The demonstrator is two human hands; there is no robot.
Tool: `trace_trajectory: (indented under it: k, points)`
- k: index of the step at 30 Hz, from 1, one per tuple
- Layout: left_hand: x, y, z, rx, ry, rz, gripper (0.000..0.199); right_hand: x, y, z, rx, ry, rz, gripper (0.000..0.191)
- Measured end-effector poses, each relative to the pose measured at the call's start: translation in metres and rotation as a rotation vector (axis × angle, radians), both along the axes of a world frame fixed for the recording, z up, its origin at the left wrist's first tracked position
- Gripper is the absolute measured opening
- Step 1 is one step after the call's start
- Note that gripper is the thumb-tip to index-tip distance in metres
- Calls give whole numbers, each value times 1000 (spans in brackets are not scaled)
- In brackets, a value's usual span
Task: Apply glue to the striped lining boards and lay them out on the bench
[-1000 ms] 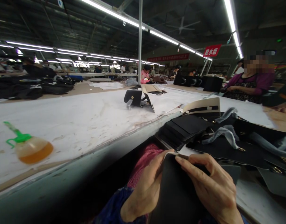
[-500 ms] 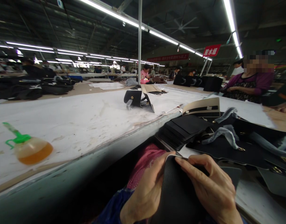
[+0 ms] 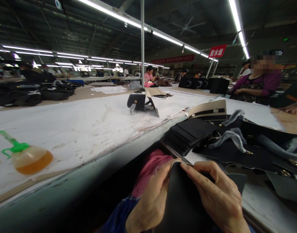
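A black leather piece (image 3: 182, 200) with a pale edge is held upright low in front of me. My left hand (image 3: 153, 197) grips its left side, the thumb near the top edge. From the right, my right hand (image 3: 216, 191) pinches the same top edge with thumb and fingers. The fingers behind the leather are hidden. Just beyond my hands lies a stack of black leather pieces (image 3: 189, 132). To its right are black bag panels (image 3: 226, 152) with gold rings and plastic-wrapped handles (image 3: 232, 139).
On the white-covered table (image 3: 78, 129) stands a bottle (image 3: 32, 158) with a green spout and amber liquid. A folded black bag piece (image 3: 141, 103) sits farther back near a metal post (image 3: 142, 45). A co-worker (image 3: 260, 81) is at the right; dark pieces (image 3: 29, 92) are heaped at left.
The whole view has shifted slightly, with the table and bottle a little farther left in the picture. Both hands keep their hold on the leather in nearly the same pose.
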State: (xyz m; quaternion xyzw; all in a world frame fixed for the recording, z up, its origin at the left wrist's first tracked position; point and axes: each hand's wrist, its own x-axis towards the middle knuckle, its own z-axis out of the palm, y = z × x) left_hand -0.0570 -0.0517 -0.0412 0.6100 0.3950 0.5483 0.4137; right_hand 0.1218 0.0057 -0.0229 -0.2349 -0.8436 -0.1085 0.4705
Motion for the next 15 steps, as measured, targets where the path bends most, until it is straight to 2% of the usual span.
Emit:
trace_trajectory:
  k: [9,15]
  points:
    - [-2,-1,-7,24,-6,-40,46,1,1,-4,-6,5,21,44]
    - [-2,-1,-2,-112,-73,-40,43,1,0,-2,-10,23,45,42]
